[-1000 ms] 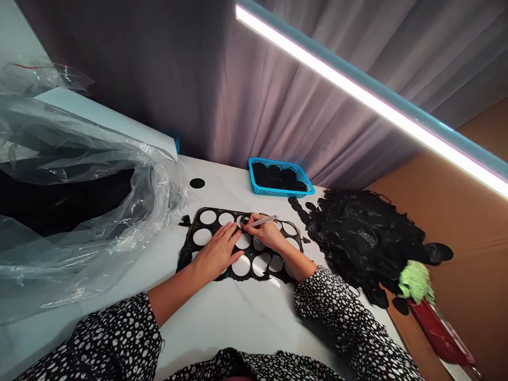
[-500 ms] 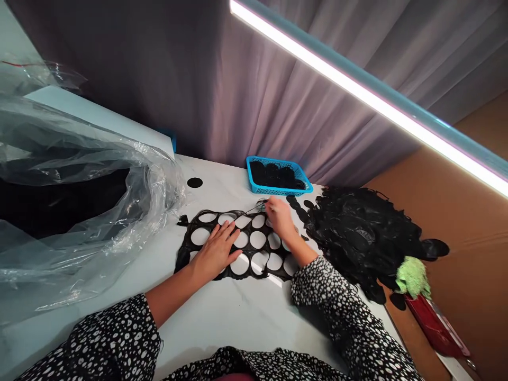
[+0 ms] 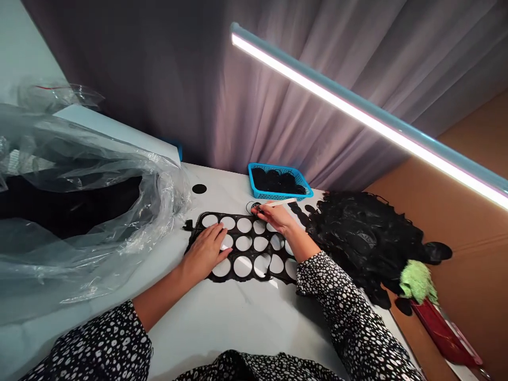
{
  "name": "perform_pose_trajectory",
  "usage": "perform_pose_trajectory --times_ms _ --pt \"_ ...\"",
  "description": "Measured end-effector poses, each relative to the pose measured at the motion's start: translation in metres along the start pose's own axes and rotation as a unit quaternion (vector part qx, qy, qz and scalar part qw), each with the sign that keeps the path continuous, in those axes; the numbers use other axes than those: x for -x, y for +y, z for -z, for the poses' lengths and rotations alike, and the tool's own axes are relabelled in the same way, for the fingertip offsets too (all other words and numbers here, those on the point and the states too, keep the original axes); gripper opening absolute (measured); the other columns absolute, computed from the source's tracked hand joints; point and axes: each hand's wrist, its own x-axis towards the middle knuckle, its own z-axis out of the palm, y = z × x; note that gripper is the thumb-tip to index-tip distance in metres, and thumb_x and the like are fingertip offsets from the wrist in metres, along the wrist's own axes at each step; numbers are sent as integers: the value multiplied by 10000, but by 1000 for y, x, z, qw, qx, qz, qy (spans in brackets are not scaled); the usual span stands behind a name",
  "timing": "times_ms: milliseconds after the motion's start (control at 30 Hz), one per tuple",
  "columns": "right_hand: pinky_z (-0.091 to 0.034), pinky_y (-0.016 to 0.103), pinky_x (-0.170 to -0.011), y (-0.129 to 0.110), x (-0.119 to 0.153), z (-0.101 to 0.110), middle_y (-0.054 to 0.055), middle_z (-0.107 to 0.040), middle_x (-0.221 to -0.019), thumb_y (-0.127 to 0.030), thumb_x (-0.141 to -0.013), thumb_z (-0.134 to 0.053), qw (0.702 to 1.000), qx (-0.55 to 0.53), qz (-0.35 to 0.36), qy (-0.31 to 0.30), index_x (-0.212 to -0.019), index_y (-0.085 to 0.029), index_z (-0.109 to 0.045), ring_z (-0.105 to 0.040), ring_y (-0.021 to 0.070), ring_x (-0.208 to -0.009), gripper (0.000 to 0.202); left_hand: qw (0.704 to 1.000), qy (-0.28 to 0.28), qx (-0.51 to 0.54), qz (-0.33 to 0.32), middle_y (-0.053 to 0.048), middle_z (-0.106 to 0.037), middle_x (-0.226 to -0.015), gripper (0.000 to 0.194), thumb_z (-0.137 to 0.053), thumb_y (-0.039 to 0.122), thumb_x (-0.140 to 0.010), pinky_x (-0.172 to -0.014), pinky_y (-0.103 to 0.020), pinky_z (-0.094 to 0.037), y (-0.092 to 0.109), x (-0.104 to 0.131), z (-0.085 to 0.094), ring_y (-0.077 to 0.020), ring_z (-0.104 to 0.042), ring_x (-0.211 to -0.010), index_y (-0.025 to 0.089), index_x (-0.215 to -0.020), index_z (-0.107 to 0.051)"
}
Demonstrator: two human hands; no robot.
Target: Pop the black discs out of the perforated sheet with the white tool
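A thin black sheet with rows of round holes (image 3: pixel 252 253) lies on the white table. On its left part my left hand (image 3: pixel 205 248) rests flat with the fingers stretched out. Past the sheet's far edge, my right hand (image 3: pixel 275 217) is closed around a slim white pen-like stick (image 3: pixel 283 202), which points to the right. At my right fingertips is a small tangle of thin black strands (image 3: pixel 256 208); whether the fingers pinch it or only touch it, I cannot tell. A small black scrap (image 3: pixel 188 225) lies at the sheet's left corner.
A blue basket (image 3: pixel 254 186) holds black discs at the back. One black disc (image 3: pixel 199 189) lies alone. At right is a heap of black sheet pieces (image 3: pixel 361 238), a green cloth (image 3: pixel 417 280) and a red case (image 3: pixel 444 330). Clear plastic (image 3: pixel 159 211) covers the left side.
A black strand stretched from the sheet to my right hand; now strands are bunched at its fingertips and the white stick shows. My left hand has shifted left on the sheet. The view has tilted.
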Motion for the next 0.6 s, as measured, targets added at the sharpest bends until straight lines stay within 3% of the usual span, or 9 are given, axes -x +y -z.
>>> perform_pose_trajectory --times_ms 100,233,367,600 --pt "-568 276 -705 17 4 -32 44 -655 -840 -318 -678 -790 997 -26 0 -70 -709 -203 -469 -676 173 -840 342 1000 -9 -13 6 -180 -546 -1375 446 -442 431 -988 -1076 -501 -426 -7 6 1 -335 -487 -1310 132 -1298 -561" --pt "-482 270 -678 33 14 -55 5 -631 -745 -364 -727 -711 982 134 72 -113 -714 -200 -475 -613 146 -740 287 1000 -17 -22 3 -164 -537 -1394 433 -455 416 -988 -1094 -474 -413 -10 10 -4 -313 -462 -1341 144 -1314 -541" --pt "-393 251 -615 37 20 -61 -22 -565 -683 -373 -799 -616 934 288 156 -140 -691 -204 -462 -509 128 -648 252 999 -23 -26 4 -169 -529 -1405 432 -497 389 -975 -1105 -450 -404 -10 11 -8 -310 -461 -1343 132 -1320 -532" --pt "-344 249 -591 40 20 -64 -22 -539 -675 -346 -820 -584 917 319 186 -152 -700 -198 -480 -444 124 -615 217 999 -25 -25 10 -186 -509 -1424 451 -539 367 -955 -1121 -448 -382 -9 12 -11 -315 -448 -1354 113 -1328 -521"
